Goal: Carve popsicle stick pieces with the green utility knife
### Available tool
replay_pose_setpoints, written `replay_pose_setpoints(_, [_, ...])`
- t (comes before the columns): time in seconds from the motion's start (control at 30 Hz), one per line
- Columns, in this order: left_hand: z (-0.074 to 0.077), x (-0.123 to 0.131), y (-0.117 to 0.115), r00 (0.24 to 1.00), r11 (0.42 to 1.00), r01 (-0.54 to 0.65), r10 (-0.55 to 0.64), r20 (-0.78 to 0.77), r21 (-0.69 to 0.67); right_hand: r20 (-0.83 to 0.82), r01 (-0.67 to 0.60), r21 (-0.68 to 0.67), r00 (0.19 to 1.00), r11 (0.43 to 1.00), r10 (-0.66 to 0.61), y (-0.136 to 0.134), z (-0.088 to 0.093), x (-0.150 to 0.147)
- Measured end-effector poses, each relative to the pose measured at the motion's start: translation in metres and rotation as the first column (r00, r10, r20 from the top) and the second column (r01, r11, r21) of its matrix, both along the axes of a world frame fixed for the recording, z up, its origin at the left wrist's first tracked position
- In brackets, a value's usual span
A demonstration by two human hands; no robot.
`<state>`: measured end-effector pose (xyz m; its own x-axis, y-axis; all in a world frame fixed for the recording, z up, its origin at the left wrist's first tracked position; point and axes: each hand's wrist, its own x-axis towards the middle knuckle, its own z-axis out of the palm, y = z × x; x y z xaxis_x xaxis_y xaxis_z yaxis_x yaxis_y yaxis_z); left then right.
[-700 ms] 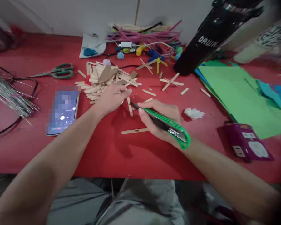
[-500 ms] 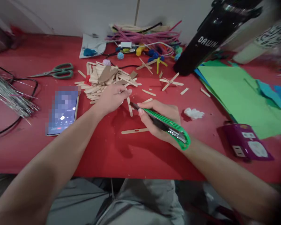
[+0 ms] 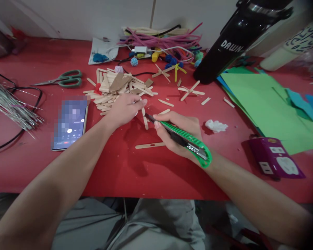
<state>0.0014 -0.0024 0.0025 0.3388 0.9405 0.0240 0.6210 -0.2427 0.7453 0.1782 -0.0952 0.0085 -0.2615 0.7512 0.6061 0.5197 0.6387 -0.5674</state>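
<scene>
A green box cutter (image 3: 184,133) rests in the closed fingers of my right hand (image 3: 178,130). Its dark blade tip touches, or nearly touches, a short wooden craft stick (image 3: 145,121). My left hand (image 3: 126,107) pinches the upper end of that stick between thumb and fingers. Right behind the left hand lies a heap of craft sticks (image 3: 106,86). Another craft stick (image 3: 146,146) with a small slot cut in it lies flat nearer me, its right end hidden under my right hand.
A phone (image 3: 71,121), green-handled scissors (image 3: 67,79) and a bundle of thin wires (image 3: 13,104) lie left. Crossed sticks (image 3: 190,91), a tall black bottle (image 3: 229,41), green paper sheets (image 3: 266,100), crumpled tissue (image 3: 216,126) and a purple packet (image 3: 275,158) are on the right.
Both hands, the stick and the box cutter stay almost exactly in place. The cutter's rear end has dipped very slightly.
</scene>
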Motion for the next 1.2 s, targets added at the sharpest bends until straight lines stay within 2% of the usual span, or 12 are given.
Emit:
replay_pose_setpoints(0.13, [-0.0010,-0.0009,-0.0001,0.999,1.000,0.017,-0.017,0.036,0.013,-0.012,0.025,0.015,1.000,1.000,-0.025,-0.0004,-0.0022,0.0004])
replay_pose_setpoints(0.4, [-0.0025,-0.0017,0.0020,0.997,0.997,0.034,-0.039,0.068,0.067,-0.066,0.170,0.013,0.983,0.985,-0.169,-0.0015,-0.0037,0.0005])
replay_pose_setpoints(0.8, [-0.0004,-0.0011,0.0003,0.998,0.998,0.025,-0.029,0.060,0.063,-0.030,0.113,-0.073,0.993,0.991,-0.115,-0.0013,-0.0023,-0.0005])
replay_pose_setpoints(1.2, [-0.0010,-0.0011,0.0015,0.998,0.997,0.037,-0.040,0.049,0.063,-0.045,0.034,-0.001,0.998,0.999,-0.034,0.0017,-0.0055,0.0020])
